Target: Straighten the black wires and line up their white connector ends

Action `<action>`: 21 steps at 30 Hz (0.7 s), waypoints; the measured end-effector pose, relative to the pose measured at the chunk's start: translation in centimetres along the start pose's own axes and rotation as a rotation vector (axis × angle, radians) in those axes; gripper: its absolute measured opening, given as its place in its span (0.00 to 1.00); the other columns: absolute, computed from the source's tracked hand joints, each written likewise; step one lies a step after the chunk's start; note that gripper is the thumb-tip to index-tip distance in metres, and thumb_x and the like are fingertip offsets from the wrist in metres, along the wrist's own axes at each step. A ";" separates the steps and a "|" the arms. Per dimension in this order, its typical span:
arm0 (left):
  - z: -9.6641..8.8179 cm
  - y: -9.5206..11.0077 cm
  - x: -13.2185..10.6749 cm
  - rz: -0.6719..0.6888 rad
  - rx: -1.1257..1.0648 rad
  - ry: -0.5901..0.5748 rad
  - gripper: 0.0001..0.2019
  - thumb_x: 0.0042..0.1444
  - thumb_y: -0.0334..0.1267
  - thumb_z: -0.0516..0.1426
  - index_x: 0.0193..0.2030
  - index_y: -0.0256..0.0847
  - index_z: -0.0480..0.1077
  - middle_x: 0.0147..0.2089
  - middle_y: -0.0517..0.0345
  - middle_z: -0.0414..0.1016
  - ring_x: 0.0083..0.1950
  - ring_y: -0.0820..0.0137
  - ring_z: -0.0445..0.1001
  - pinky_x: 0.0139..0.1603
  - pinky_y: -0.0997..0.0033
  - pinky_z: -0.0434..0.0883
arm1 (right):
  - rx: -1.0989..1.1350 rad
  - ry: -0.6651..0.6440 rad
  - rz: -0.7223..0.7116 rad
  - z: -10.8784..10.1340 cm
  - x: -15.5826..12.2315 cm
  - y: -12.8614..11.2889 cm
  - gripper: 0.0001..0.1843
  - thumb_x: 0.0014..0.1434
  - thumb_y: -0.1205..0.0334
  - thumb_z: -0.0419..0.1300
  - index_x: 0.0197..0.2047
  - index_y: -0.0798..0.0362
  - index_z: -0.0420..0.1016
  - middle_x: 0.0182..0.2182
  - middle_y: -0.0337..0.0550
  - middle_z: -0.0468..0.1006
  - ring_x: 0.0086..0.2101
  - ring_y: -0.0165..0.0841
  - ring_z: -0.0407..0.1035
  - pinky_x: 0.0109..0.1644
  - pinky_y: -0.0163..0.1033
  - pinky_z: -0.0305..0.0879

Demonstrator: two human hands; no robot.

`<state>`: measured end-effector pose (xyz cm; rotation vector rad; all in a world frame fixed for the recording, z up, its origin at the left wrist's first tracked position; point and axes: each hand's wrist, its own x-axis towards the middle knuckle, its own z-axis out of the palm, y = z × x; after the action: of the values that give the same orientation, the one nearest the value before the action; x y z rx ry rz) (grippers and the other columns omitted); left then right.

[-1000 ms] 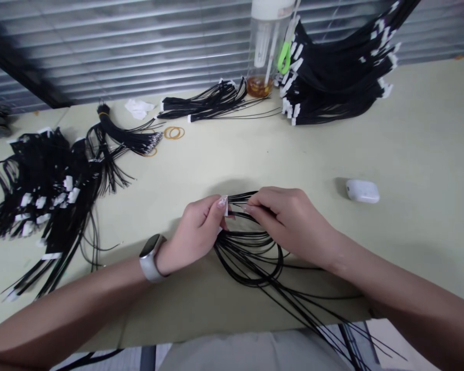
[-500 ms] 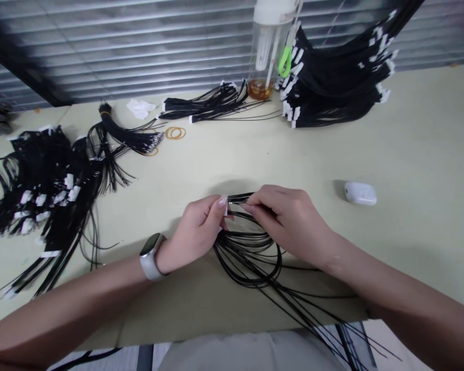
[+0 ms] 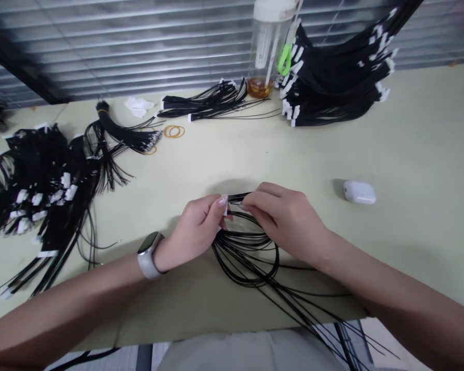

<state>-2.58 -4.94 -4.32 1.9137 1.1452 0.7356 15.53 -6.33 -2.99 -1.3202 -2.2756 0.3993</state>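
Observation:
Between thumb and fingers, my left hand [image 3: 199, 221] grips a small white connector [image 3: 226, 206] that has thin black wires running out of its right side. My right hand [image 3: 282, 214] is just to the right, its thumb and forefinger pinched on a black wire close to the connector; the wire's tip is too small to make out. The bundle of black wires [image 3: 251, 275] loops below both hands, and its loose ends trail over the front table edge to the lower right.
Wire harnesses with white connectors [image 3: 50, 175] lie at left, and a tied wire bundle [image 3: 119, 129] beside them. Rubber bands [image 3: 174, 131], a crumpled tissue [image 3: 138, 106], a drink bottle [image 3: 268, 51], stacked harnesses [image 3: 332, 77] and a white earphone case [image 3: 359, 192] are on the table [image 3: 417, 154].
My right hand has shifted very slightly left, toward the connector. The view has moved a little; my left hand keeps its hold.

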 end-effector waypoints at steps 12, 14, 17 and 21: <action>0.1 -0.1 -0.1 0.025 0.059 -0.002 0.20 0.62 0.42 0.42 0.21 0.38 0.61 0.20 0.60 0.65 0.22 0.76 0.63 0.25 0.77 0.61 | -0.372 0.088 -0.122 1.0 -0.4 -0.5 0.12 0.54 0.72 0.46 0.32 0.51 0.69 0.26 0.39 0.68 0.24 0.27 0.57 0.23 0.36 0.41; 0.1 -0.1 -0.1 0.032 0.052 -0.009 0.20 0.62 0.41 0.42 0.21 0.38 0.61 0.20 0.61 0.65 0.22 0.77 0.63 0.25 0.77 0.61 | -0.375 0.082 -0.098 1.0 -0.4 -0.5 0.11 0.55 0.71 0.46 0.32 0.52 0.69 0.26 0.38 0.68 0.23 0.27 0.57 0.23 0.36 0.41; 0.2 0.0 0.0 0.001 0.023 -0.001 0.19 0.61 0.40 0.43 0.21 0.38 0.61 0.19 0.62 0.64 0.22 0.77 0.62 0.25 0.77 0.61 | -0.377 0.062 -0.063 0.9 -0.3 -0.6 0.10 0.58 0.69 0.47 0.32 0.52 0.69 0.26 0.38 0.68 0.24 0.27 0.58 0.23 0.36 0.42; 0.2 0.4 0.1 -0.065 -0.014 0.040 0.18 0.61 0.40 0.45 0.21 0.38 0.60 0.18 0.63 0.60 0.22 0.77 0.59 0.24 0.76 0.58 | -0.285 -0.002 -0.040 0.5 -0.2 -0.3 0.10 0.60 0.66 0.48 0.34 0.52 0.70 0.29 0.39 0.70 0.27 0.28 0.63 0.26 0.35 0.50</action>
<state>-2.20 -5.04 -4.06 1.8488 1.2187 0.7475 15.17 -6.62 -3.31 -1.4035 -2.4233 0.0624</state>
